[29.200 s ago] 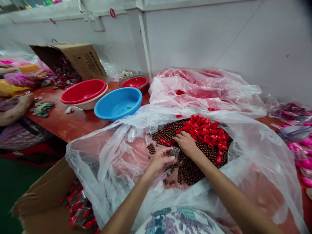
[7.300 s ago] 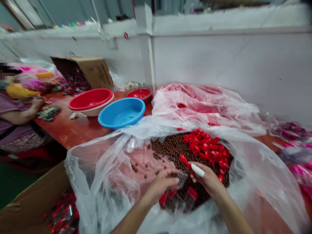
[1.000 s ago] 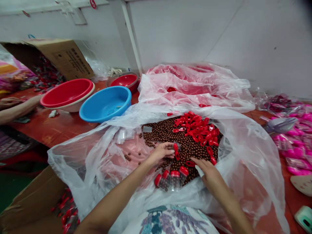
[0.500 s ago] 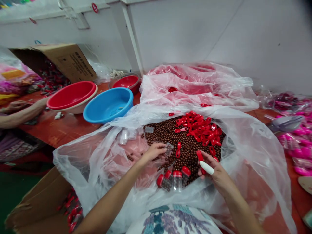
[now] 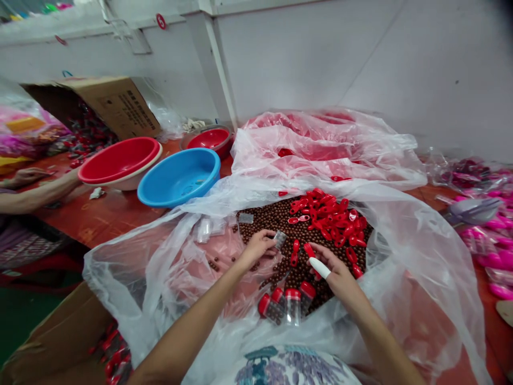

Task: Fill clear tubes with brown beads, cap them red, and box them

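Observation:
My left hand [image 5: 259,249] pinches a small clear plastic jar [image 5: 280,238] above the brown beads [image 5: 264,216]. Facing it, my right hand [image 5: 331,267] is closed on a red plastic scoop [image 5: 308,249]; a white cover [image 5: 320,268] sits on one finger. Between the hands, a loose red scoop [image 5: 295,252] lies on the beads. Several clear jars with red lids [image 5: 292,306] lie at the near edge of the beads, some with beads inside. A heap of red scoops [image 5: 331,214] covers the far right of the beads, and unlidded clear jars [image 5: 205,229] lie at the left.
A translucent plastic sheet [image 5: 425,256] surrounds the beads. Behind stands a bag of red parts [image 5: 320,136]. A blue basin [image 5: 180,179] and a red basin [image 5: 120,159] are at the left, near another person's arm [image 5: 44,192]. An open carton [image 5: 52,337] stands at lower left; pink packets [image 5: 497,251] lie right.
My right hand has moved left with the red scoop, closer to my left hand. The clear jar in my left hand has shifted slightly; the whole view has dropped a little.

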Action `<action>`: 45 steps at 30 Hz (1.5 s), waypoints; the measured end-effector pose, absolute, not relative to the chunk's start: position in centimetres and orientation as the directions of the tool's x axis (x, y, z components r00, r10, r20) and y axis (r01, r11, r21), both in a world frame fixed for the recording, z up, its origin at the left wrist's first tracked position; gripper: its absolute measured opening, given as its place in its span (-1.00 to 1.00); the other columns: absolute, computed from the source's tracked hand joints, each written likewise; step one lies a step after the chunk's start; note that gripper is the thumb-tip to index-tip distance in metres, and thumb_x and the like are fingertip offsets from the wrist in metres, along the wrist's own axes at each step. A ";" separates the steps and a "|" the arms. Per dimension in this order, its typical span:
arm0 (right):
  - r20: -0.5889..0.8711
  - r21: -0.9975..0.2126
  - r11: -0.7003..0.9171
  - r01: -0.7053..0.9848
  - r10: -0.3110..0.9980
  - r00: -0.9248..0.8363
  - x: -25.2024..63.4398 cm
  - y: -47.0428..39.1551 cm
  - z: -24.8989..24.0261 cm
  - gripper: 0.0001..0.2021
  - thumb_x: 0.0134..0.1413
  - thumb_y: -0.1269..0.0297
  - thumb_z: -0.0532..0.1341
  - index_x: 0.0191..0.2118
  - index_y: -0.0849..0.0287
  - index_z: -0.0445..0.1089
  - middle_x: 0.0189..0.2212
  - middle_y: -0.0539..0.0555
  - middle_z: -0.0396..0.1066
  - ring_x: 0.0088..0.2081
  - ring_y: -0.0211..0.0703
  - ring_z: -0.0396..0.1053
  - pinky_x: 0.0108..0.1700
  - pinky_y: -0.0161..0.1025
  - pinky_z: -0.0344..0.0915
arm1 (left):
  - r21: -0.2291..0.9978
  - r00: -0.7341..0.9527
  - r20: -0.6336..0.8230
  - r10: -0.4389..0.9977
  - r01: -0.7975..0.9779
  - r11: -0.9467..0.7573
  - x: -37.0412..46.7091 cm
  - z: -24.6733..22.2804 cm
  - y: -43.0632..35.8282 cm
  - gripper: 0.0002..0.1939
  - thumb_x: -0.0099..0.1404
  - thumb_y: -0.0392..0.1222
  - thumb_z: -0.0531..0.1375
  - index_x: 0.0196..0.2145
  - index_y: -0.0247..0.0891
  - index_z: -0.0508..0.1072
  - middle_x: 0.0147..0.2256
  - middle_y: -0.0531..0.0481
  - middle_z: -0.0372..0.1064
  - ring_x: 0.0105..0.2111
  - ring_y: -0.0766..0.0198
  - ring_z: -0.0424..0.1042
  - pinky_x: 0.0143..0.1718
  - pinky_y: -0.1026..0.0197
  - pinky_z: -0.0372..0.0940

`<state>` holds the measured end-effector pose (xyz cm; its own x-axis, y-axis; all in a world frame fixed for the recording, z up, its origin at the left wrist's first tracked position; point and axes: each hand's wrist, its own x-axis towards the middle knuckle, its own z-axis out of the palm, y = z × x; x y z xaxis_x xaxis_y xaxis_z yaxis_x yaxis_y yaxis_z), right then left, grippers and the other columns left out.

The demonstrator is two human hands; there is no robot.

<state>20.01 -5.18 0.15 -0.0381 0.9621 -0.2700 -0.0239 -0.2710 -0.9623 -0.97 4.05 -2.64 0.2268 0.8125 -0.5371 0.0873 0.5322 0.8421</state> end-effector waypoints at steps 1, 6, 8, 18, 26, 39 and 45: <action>-0.273 -0.962 -0.274 -0.018 0.961 -0.040 20.0 -5.3 0.0 -0.56 -0.02 0.16 0.20 0.03 0.05 0.26 -0.31 0.02 0.37 -0.38 -0.21 0.34 -0.39 -0.28 0.30 | 0.847 0.223 -0.530 0.819 0.088 0.524 -0.8 -2.7 4.3 -0.74 0.10 -0.32 0.20 -0.20 -0.32 0.34 -0.54 0.07 0.35 -0.58 0.38 0.41 -0.49 0.32 0.35; -0.325 -0.943 -0.325 -0.068 0.946 -0.005 20.4 -6.3 -0.8 -0.55 -0.03 0.15 0.22 0.02 0.07 0.26 -0.27 0.06 0.39 -0.34 -0.16 0.37 -0.34 -0.22 0.32 | 0.864 0.236 -0.502 0.832 0.081 0.497 0.5 -3.1 5.2 -0.75 0.08 -0.33 0.22 -0.24 -0.33 0.34 -0.58 0.10 0.32 -0.59 0.37 0.39 -0.52 0.31 0.33; -0.327 -0.938 -0.326 -0.120 0.945 -0.012 20.6 -6.5 -1.1 -0.52 -0.02 0.15 0.21 0.06 0.07 0.21 -0.28 0.06 0.40 -0.32 -0.14 0.38 -0.32 -0.21 0.32 | 0.871 0.241 -0.489 0.838 0.076 0.486 1.0 -3.3 5.4 -0.76 0.08 -0.34 0.21 -0.25 -0.33 0.33 -0.58 0.10 0.32 -0.60 0.38 0.38 -0.53 0.32 0.32; -0.325 -0.932 -0.321 -0.166 0.946 -0.006 20.6 -6.7 -1.3 -0.46 -0.03 0.16 0.25 0.11 0.00 0.16 -0.30 0.02 0.40 -0.29 -0.16 0.38 -0.32 -0.27 0.30 | 0.913 0.239 -0.402 0.884 0.031 0.407 3.1 -4.3 6.0 -0.75 0.08 -0.30 0.23 -0.23 -0.36 0.37 -0.58 0.10 0.33 -0.62 0.40 0.36 -0.55 0.33 0.31; -0.276 -0.956 -0.266 -0.127 0.958 0.072 21.1 -6.4 -1.1 -0.49 -0.01 0.12 0.23 0.10 0.03 0.21 -0.24 0.06 0.42 -0.31 -0.17 0.38 -0.26 -0.21 0.34 | 0.920 0.310 -0.355 0.882 -0.053 0.389 3.1 -3.7 5.5 -0.68 0.04 -0.31 0.26 -0.18 -0.35 0.43 -0.44 0.03 0.39 -0.53 0.41 0.37 -0.47 0.31 0.33; -0.164 -0.984 -0.166 0.068 0.986 0.033 21.8 -3.6 0.9 -0.53 0.03 0.13 0.16 0.10 0.03 0.23 -0.04 0.11 0.38 -0.30 -0.14 0.41 -0.21 -0.13 0.36 | 0.817 0.449 -0.388 0.805 -0.236 0.525 1.8 0.4 1.9 -0.56 -0.01 -0.24 0.33 -0.12 -0.32 0.43 -0.18 -0.15 0.42 -0.30 0.28 0.44 -0.26 0.25 0.34; 0.030 -0.963 0.046 0.266 0.998 -0.064 21.1 -3.3 1.8 -0.66 0.09 0.21 0.10 0.00 0.01 0.36 0.01 0.05 0.35 0.05 -0.06 0.25 0.14 -0.02 0.08 | 0.892 0.419 -0.338 0.843 -0.143 0.428 1.4 1.3 -0.2 -0.55 0.01 -0.20 0.32 -0.10 -0.32 0.45 -0.20 -0.12 0.44 -0.30 0.28 0.42 -0.21 0.23 0.31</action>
<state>21.08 -3.35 1.79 -0.0636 0.9975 0.0304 0.2661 0.0463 -0.9628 1.44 -0.21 1.32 0.4189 0.8429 -0.3376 -0.1434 0.4285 0.8921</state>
